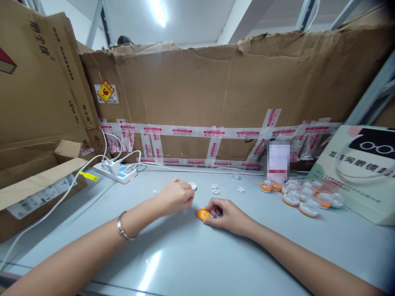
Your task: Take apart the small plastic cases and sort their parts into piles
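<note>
My right hand (226, 214) grips a small round orange cup (202, 216) by its right edge, thumb in front and fingers behind. Something small and pale sits inside the cup. My left hand (175, 195), with a metal bangle on its wrist, is closed with fingertips pointing down, left of the cup and apart from it. Whatever its fingers may hold is hidden. Just behind the left hand lies a white ring-shaped part (193, 186), partly covered. Small white cut-out pieces (215, 189) lie beyond the right hand, with another white piece (240, 189) farther right.
Several clear-topped round cases (308, 208) with orange or white bases cluster at the right, before a pale green bag (354, 176). A clear cup (236, 174) stands at the back. Leftward are a power strip (120, 172) with cables and an open carton (37, 193). Taped cardboard (191, 90) walls the rear.
</note>
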`<state>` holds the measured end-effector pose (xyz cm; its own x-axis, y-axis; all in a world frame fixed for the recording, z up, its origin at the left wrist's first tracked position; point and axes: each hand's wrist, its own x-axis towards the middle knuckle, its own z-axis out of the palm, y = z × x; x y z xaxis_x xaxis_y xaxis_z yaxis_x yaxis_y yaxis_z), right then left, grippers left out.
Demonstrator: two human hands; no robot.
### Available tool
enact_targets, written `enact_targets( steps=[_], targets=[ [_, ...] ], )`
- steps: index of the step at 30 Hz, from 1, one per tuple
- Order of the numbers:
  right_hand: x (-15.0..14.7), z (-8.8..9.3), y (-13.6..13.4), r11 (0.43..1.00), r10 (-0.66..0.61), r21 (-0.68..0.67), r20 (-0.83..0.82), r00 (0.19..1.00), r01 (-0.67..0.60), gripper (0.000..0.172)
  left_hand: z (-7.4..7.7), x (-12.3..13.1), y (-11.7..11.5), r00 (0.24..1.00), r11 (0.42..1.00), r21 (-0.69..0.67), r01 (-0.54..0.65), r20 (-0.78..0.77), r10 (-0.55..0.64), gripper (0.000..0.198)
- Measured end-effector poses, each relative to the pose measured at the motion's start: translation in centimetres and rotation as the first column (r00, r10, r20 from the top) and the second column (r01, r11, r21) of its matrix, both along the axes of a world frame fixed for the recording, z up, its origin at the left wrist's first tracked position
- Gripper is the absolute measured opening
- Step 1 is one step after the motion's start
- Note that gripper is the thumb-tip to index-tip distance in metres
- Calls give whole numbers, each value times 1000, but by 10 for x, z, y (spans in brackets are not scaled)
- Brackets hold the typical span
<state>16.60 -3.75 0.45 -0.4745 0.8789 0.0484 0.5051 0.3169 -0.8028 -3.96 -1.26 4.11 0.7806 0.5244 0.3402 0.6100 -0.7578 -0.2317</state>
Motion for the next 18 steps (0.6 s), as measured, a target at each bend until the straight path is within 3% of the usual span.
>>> enact_targets(
  steps=[4,7,9,12,18],
  targets=[
    [1,2,-1,1000,1,-6,10,1000,-1,19,12,-75,17,993,993,89,-78,-79,85,21],
    [2,2,-1,1000,10,-8,14,1000,-10,20,7,-131,26,976,986,89,-139,-156,151,26],
    [2,1,-1,1000,13,-5,20,1000,-13,22,2,-155,29,967,985,60,-163,-188,172,28],
    [1,1,-1,1000,13,-3,28,1000,-13,22,-4,-168,31,960,984,18,-177,-216,176,29],
    [0,2,-1,1000,18,-3,36,999,-18,21,-5,-166,28,949,988,-9,-151,-281,143,32]
  ],
)
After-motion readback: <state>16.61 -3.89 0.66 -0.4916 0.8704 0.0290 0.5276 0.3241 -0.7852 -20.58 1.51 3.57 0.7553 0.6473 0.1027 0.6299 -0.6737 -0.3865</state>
